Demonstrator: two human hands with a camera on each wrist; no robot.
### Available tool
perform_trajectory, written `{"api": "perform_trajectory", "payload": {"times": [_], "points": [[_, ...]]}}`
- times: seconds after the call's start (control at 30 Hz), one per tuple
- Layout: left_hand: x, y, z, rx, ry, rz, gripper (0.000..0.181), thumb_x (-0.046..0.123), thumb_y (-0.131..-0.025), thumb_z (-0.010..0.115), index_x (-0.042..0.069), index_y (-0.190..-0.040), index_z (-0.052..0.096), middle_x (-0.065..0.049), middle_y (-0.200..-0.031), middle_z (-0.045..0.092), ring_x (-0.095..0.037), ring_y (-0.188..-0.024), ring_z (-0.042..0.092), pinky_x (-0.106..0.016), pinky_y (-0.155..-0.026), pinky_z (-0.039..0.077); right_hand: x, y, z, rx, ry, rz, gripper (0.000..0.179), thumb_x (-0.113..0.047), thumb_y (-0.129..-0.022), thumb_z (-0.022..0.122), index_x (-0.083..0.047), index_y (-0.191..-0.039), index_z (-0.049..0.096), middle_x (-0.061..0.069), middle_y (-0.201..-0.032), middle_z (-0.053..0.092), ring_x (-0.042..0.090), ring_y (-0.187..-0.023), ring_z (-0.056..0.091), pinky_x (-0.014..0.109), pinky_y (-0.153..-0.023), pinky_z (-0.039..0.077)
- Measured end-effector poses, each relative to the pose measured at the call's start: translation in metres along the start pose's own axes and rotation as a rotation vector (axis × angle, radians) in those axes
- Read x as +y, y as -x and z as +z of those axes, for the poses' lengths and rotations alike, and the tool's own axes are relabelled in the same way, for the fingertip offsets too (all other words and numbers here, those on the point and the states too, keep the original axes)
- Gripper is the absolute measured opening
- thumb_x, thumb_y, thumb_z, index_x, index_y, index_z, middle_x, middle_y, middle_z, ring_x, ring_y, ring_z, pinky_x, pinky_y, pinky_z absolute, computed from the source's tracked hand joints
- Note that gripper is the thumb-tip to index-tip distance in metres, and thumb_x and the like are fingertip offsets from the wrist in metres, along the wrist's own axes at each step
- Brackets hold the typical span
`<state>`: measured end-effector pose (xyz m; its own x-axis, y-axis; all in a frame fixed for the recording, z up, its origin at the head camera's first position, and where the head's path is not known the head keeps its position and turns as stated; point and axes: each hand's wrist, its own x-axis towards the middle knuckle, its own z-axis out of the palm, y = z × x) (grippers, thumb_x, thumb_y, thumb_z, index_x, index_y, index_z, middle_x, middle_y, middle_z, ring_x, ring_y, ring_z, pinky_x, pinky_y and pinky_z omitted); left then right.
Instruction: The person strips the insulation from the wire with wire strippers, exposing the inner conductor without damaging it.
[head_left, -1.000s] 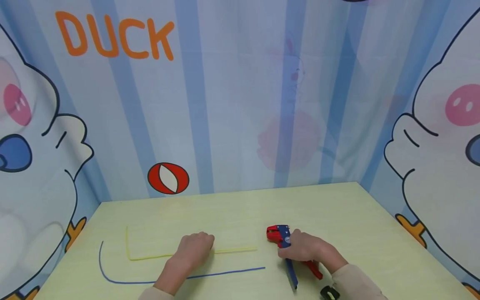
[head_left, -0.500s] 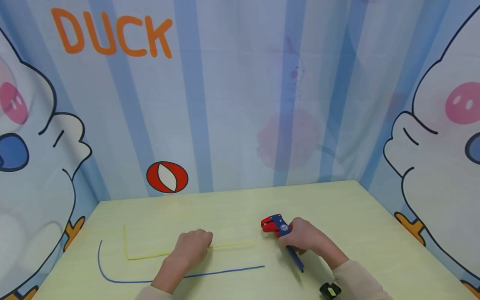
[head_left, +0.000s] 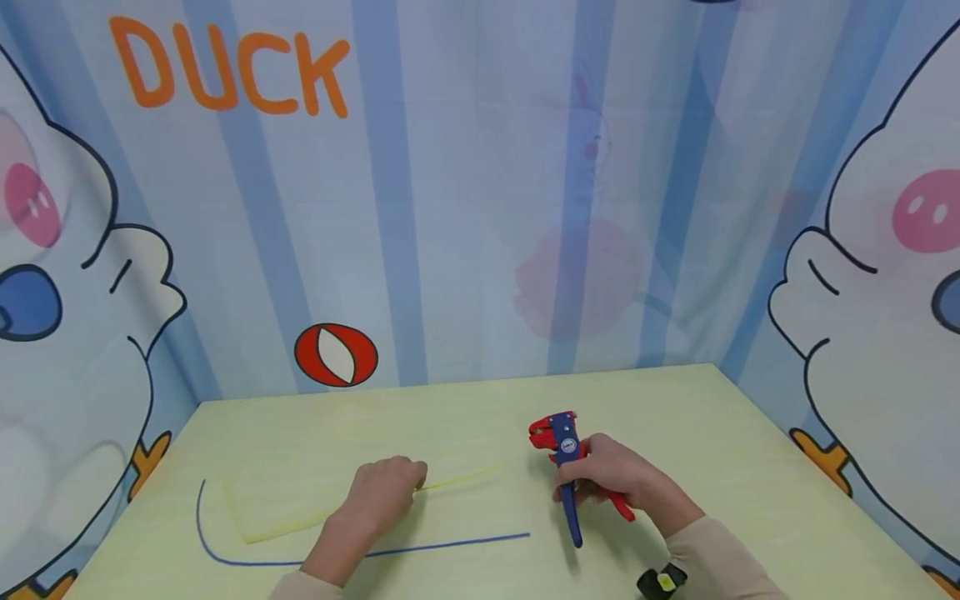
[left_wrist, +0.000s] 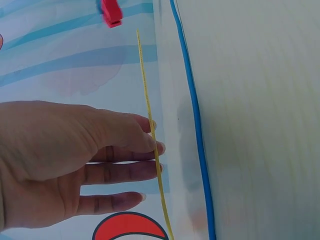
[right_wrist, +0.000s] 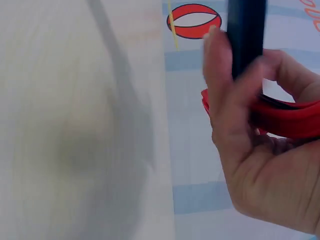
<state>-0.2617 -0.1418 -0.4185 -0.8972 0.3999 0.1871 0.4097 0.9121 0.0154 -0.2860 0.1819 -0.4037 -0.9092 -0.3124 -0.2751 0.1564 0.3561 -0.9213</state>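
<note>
My left hand (head_left: 381, 498) pinches a thin yellow wire (head_left: 465, 477) between thumb and fingers, and in the left wrist view the wire (left_wrist: 144, 75) runs past the fingertips, its far end free. To the right, my right hand (head_left: 618, 468) holds a red and blue wire stripper (head_left: 567, 444) above the table. Its red jaws face left, toward the yellow wire's end, with a gap between them. The right wrist view shows fingers around its red handle (right_wrist: 290, 120) and dark blue handle (right_wrist: 246, 37). A blue wire (head_left: 450, 546) lies on the table, partly hidden under the left forearm.
The pale yellow table (head_left: 375, 425) is backed by a striped blue curtain (head_left: 480, 208) with printed cartoon figures and a red ball. A small black device (head_left: 662, 582) sits by the right sleeve.
The right hand has lifted the wire stripper off the table and turned it, first tilting, now more upright. The left hand has raised the yellow wire; its bent left end has shifted left and blurs.
</note>
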Motion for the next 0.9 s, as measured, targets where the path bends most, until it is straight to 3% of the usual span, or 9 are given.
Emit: {"api": "perform_trajectory", "payload": {"times": [0.13, 0.23, 0.37, 0.63, 0.9], "points": [[0.000, 0.000, 0.000, -0.010, 0.027, -0.010, 0.015, -0.003, -0.084, 0.073, 0.012, -0.087, 0.069, -0.003, -0.078, 0.062, -0.022, -0.071, 0.061, -0.041, -0.058, 0.052, 0.001, -0.001, -0.003, -0.050, -0.163, -0.005, 0.040, -0.014, -0.092, 0.068, 0.012, -0.119, 0.054, 0.019, -0.093, 0.073, 0.023, -0.074, 0.073, 0.036, -0.068, 0.059], [0.000, 0.000, 0.000, -0.004, 0.059, -0.020, 0.016, -0.004, -0.085, 0.072, 0.011, -0.089, 0.070, -0.003, -0.079, 0.061, -0.021, -0.070, 0.058, -0.041, -0.059, 0.051, 0.000, 0.000, -0.003, -0.078, -0.314, 0.003, 0.056, -0.008, -0.094, 0.065, 0.009, -0.139, 0.038, 0.021, -0.101, 0.068, 0.029, -0.086, 0.072, 0.047, -0.078, 0.058], [0.000, 0.000, -0.002, 0.029, 0.082, -0.022, 0.018, -0.006, -0.086, 0.070, 0.010, -0.092, 0.070, -0.003, -0.079, 0.058, -0.020, -0.068, 0.056, -0.040, -0.058, 0.051, -0.002, 0.001, -0.003, -0.141, -0.435, 0.019, 0.067, -0.001, -0.095, 0.058, 0.003, -0.151, 0.022, 0.024, -0.105, 0.061, 0.032, -0.093, 0.068, 0.053, -0.084, 0.055], [0.001, -0.002, -0.009, 0.111, 0.052, -0.010, 0.020, -0.006, -0.085, 0.067, 0.012, -0.091, 0.070, -0.002, -0.079, 0.066, -0.018, -0.066, 0.059, -0.036, -0.051, 0.048, 0.001, -0.001, -0.005, -0.278, -0.462, 0.015, 0.064, -0.004, -0.093, 0.053, 0.006, -0.146, 0.020, 0.022, -0.112, 0.066, 0.033, -0.087, 0.072, 0.051, -0.082, 0.056], [0.002, -0.003, -0.015, 0.137, 0.032, -0.037, 0.016, 0.001, -0.088, 0.071, 0.013, -0.097, 0.073, -0.001, -0.080, 0.069, -0.017, -0.065, 0.060, -0.034, -0.049, 0.048, 0.004, -0.004, -0.004, -0.299, -0.411, 0.013, 0.051, -0.017, -0.097, 0.058, 0.013, -0.135, 0.043, 0.012, -0.096, 0.064, 0.022, -0.078, 0.069, 0.041, -0.080, 0.058]]}}
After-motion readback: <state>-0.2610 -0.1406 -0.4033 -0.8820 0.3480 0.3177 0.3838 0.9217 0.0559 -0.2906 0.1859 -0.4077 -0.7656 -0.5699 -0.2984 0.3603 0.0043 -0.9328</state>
